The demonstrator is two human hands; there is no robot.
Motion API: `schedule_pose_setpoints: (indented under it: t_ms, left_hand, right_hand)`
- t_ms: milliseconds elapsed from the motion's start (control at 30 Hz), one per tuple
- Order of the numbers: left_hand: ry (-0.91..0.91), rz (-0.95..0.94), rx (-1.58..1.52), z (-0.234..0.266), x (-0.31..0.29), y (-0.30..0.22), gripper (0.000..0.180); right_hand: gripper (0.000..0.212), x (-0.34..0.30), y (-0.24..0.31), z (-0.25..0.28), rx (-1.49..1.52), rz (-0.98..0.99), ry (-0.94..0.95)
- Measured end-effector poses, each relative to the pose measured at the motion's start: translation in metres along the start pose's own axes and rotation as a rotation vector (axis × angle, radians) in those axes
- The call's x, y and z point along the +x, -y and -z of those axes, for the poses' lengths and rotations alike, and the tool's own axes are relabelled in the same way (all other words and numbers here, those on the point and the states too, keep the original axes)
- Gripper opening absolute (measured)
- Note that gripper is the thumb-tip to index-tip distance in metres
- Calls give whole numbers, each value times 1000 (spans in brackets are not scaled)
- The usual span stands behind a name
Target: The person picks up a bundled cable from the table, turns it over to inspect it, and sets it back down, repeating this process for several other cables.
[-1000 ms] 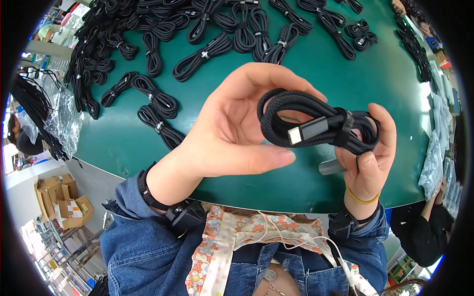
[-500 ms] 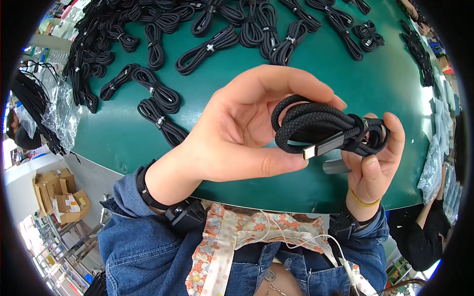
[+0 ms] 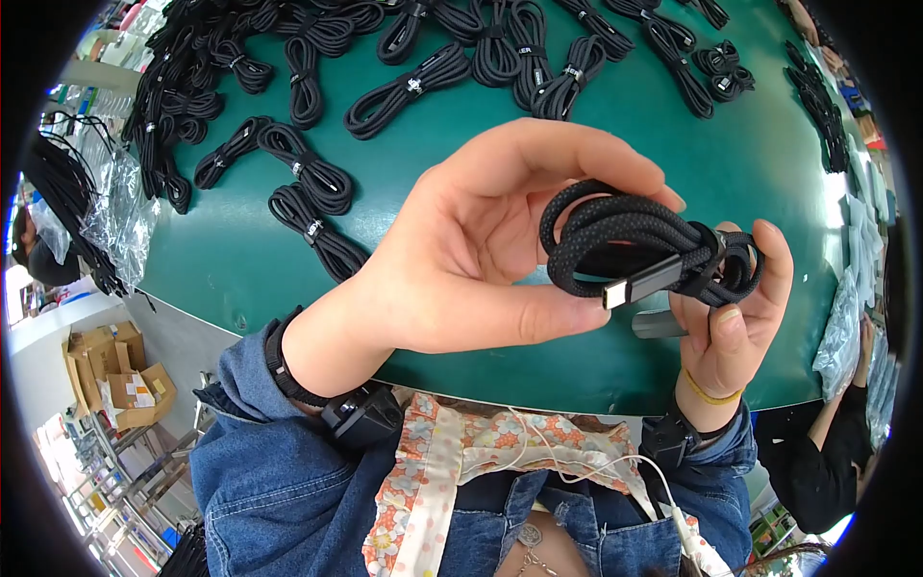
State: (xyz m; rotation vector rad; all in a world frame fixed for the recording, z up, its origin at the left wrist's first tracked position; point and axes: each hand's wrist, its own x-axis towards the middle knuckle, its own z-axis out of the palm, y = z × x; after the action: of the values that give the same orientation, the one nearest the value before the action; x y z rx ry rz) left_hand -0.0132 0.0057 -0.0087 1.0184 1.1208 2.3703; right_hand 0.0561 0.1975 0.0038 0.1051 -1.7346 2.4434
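ideally, keep pressure off the metal-tipped connector (image 3: 636, 287): the right hand (image 3: 728, 341) has fingers grasping the coiled black cable (image 3: 630, 229) above the worktop (image 3: 500, 377); the left hand (image 3: 444, 260) curls round its loops, grip unclear.

Cable (image 3: 615, 231) in right hand (image 3: 733, 351), left hand (image 3: 437, 255) round the other end

Black cable, coiled and strapped, held above green table (image 3: 750, 163). Right fingers and thumb pinch the strapped end. Left hand curls round the looped end, thumb at the metal tip of the connector (image 3: 649, 281); contact there unclear. Connector points lower left. Grey piece (image 3: 658, 325) beside right hand, can't tell what. More coiled bundles (image 3: 409, 88) across the table's far side, dense pile (image 3: 197, 58) upper left. Clear bags (image 3: 120, 216) off left edge, cartons (image 3: 120, 375) lower left. Person in black (image 3: 812, 471) lower right.
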Motion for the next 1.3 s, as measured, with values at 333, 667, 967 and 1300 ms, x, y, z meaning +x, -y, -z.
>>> schedule_pose_setpoints:
  t_ms: [333,667,967,1300]
  left_hand:
    - [-33,7,20,-1,0,0,63]
    - [-9,-51,78,1,0,3,63]
    - [-114,35,-6,-1,-1,1,68]
    - [-144,372,90,-5,-4,-5,29]
  right_hand:
    - [61,0,0,-1,-17,-14,-4]
    - [60,0,-4,7,-6,-60,67]
    - [66,0,-3,2,-43,-1,54]
    - [43,1,1,12,-101,-116,87]
